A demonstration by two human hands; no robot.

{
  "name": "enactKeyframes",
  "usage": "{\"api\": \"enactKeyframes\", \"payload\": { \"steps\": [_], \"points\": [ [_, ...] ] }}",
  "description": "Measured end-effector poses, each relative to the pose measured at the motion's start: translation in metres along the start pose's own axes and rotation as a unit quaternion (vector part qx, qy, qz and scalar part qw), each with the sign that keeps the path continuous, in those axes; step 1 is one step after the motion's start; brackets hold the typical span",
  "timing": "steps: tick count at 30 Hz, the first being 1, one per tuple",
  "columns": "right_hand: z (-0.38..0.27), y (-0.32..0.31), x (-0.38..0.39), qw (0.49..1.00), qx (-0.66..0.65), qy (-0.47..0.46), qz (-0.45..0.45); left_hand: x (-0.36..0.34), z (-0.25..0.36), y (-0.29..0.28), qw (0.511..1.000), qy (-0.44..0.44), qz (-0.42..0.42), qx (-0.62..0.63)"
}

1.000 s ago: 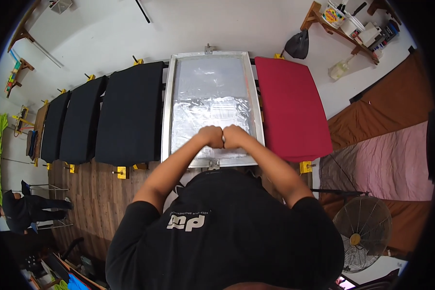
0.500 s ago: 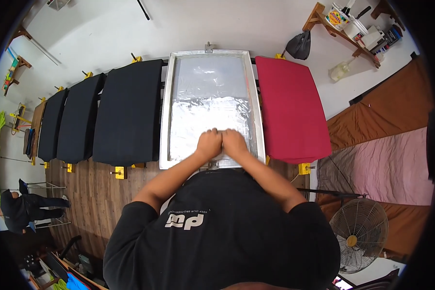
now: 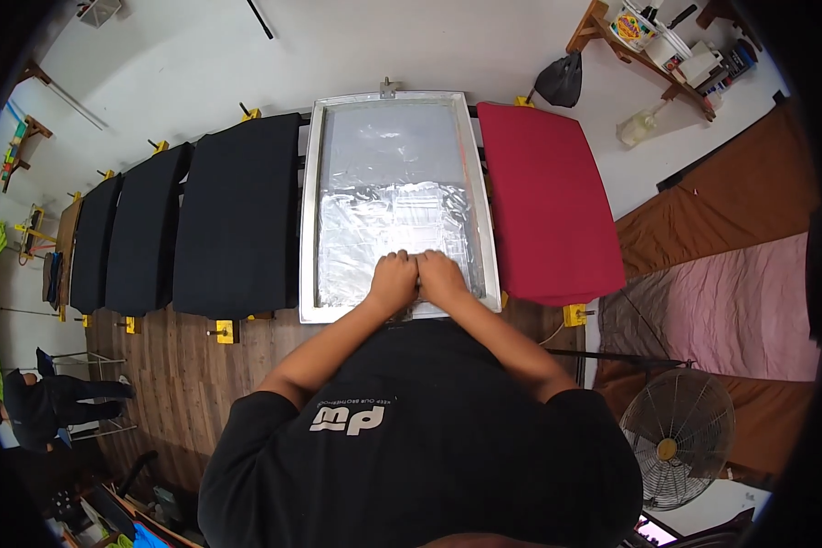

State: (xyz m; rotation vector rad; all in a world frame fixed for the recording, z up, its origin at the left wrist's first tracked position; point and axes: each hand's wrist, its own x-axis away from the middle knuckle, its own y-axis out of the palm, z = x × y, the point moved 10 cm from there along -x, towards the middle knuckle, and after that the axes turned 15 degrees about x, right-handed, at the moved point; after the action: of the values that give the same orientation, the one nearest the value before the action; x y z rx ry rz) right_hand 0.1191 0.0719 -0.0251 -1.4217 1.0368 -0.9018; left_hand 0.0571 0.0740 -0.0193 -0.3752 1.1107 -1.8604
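A screen-printing screen [image 3: 393, 146] in a silver metal frame [image 3: 310, 219] lies in front of me. Shiny white ink [image 3: 365, 224] is smeared over its nearer half, with a faint blocky pattern showing through. My left hand [image 3: 394, 281] and my right hand [image 3: 441, 278] are closed side by side low on the screen, knuckles up. Between and under them is a squeegee [image 3: 418, 286], almost wholly hidden by the fists. Left of the frame, black cloth [image 3: 239, 215] covers a board; on its right, red cloth [image 3: 553, 201] covers another.
More black-covered boards [image 3: 146, 228] run off to the left, with yellow clamps [image 3: 224, 331] at their ends. A standing fan [image 3: 667, 447] is at the lower right. A shelf [image 3: 648, 68] holds tubs at upper right. Another person [image 3: 36, 406] stands at far left.
Both fists have drawn slightly nearer to me along the screen, still closed together. More of the blocky pattern in the white ink shows beyond them. The whole view has shifted a little.
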Motion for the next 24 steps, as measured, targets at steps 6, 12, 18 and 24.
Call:
{"api": "enactKeyframes", "payload": {
  "steps": [6,12,18,24],
  "points": [
    [-0.004,0.007,0.020,0.995,-0.005,0.015,-0.094,0.016,0.010,0.007,0.993,-0.003,-0.114,0.025],
    [-0.007,0.003,0.022,0.990,-0.012,0.006,-0.137,0.018,0.014,0.009,0.990,-0.034,-0.132,0.029],
    [-0.004,0.010,0.030,0.986,0.001,0.028,-0.167,0.021,0.014,0.011,0.990,-0.033,-0.137,0.009],
    [0.006,0.016,0.001,0.968,-0.009,-0.071,-0.239,-0.001,-0.005,0.008,0.967,-0.123,-0.224,0.021]
  ]
}}
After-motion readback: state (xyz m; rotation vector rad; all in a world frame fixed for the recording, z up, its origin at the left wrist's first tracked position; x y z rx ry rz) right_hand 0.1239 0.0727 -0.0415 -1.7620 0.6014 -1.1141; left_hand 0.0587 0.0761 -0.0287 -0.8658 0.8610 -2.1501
